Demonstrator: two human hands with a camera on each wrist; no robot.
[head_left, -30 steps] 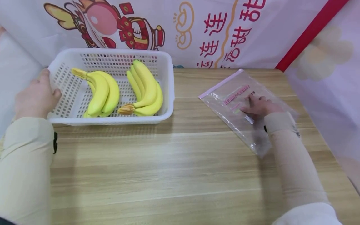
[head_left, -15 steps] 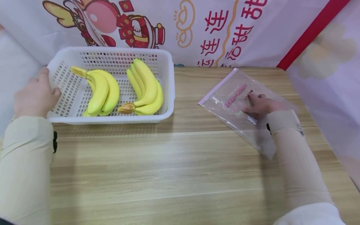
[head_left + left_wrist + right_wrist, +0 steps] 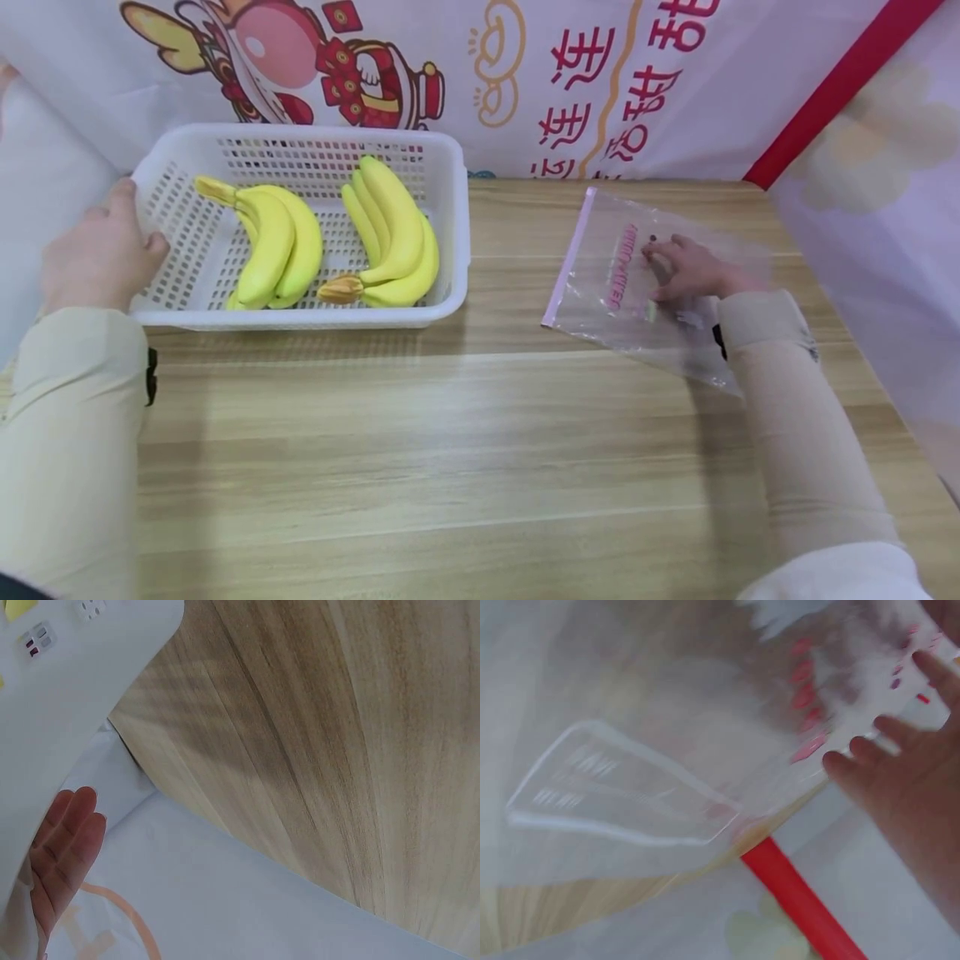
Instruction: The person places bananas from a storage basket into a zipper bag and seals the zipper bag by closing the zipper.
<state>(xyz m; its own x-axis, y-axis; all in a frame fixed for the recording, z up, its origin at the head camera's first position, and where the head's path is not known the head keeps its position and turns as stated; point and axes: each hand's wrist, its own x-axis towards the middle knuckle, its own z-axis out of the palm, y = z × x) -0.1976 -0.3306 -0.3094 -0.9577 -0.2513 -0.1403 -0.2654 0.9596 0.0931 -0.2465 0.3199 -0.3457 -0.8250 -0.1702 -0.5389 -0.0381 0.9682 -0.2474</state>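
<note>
In the head view, my left hand (image 3: pixel 101 250) holds the left end of a white plastic basket (image 3: pixel 300 319), thumb over the rim. The left wrist view shows its fingers (image 3: pixel 71 840) extended along the basket's outer wall. Two bunches of yellow bananas lie in the basket: the left bunch (image 3: pixel 270 246) with its stem to the back left, the right bunch (image 3: pixel 393 242) with its stem toward the front. At the right, my right hand (image 3: pixel 693 267) rests on a clear zip bag (image 3: pixel 600 292) with pink lettering and a pink closure strip. Its fingers (image 3: pixel 862 750) are spread over the plastic.
A wood-grain table (image 3: pixel 420 433) carries the basket and the bag. Behind it rises a white printed sheet (image 3: pixel 517 50) with red characters and a cartoon figure. A red band (image 3: pixel 840 92) runs down the back right corner, beside a pale sheet (image 3: pixel 892 275).
The zip bag has turned counterclockwise under my right hand, so its pink strip now stands more upright. My left hand, the basket and the bananas have stayed in place.
</note>
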